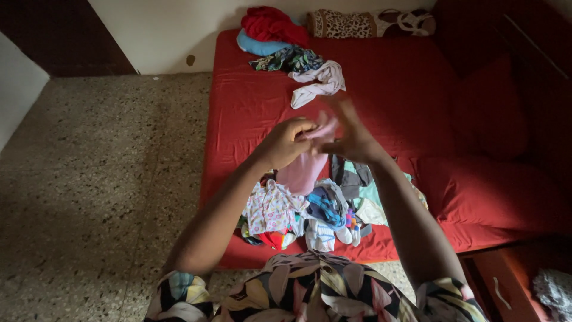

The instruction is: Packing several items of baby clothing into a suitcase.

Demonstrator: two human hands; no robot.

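My left hand (285, 142) and my right hand (350, 132) are raised together over a red mattress (250, 113). Both grip the top of a small pink garment (305, 166), which hangs down between them. Directly below it lies a heap of small mixed clothes (316, 211), patterned white, blue and teal, at the near edge of the mattress. My right hand looks blurred.
At the far end of the mattress lie a white garment (319, 83), a dark patterned cloth (289, 59), a blue item (262, 46) and a red cloth (271, 24). A leopard-print bolster (342, 24) rests against the wall. Speckled floor (107, 179) spreads left; a wooden drawer (506, 286) stands lower right.
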